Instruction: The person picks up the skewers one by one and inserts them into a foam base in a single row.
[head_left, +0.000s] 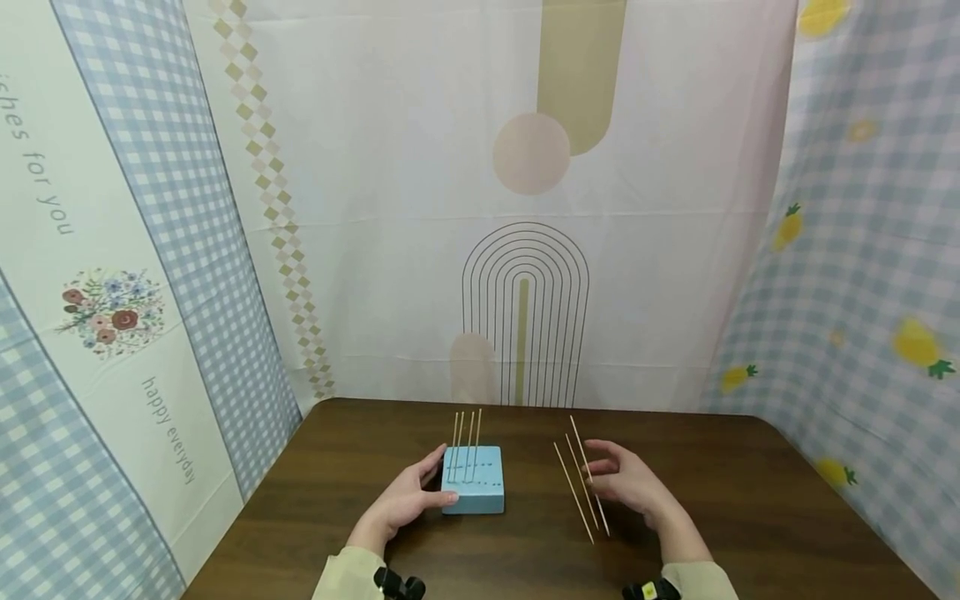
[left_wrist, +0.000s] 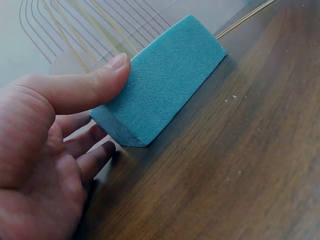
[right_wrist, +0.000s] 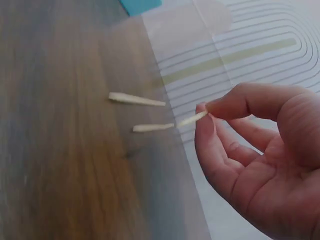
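A light blue foam block [head_left: 480, 503] with rows of small holes sits on the table, with several thin wooden skewers [head_left: 477, 435] upright in its left part. My left hand [head_left: 405, 498] holds the block's left end, the thumb on its front face [left_wrist: 165, 80] and the other fingers round the side. To the right, my right hand [head_left: 622, 477] pinches one skewer [right_wrist: 187, 120] between thumb and index finger. Two more skewers, a nearer one [head_left: 574, 493] and one beside my fingers [head_left: 582, 483], lie slanted on the table just left of that hand.
The dark brown wooden table [head_left: 300, 533] ends at a pale printed cloth [head_left: 390, 250] behind. Checked cloths hang at both sides, one at left [head_left: 172, 167] and one with pineapples at right [head_left: 847, 275]. Small white crumbs [left_wrist: 234, 97] lie before the block.
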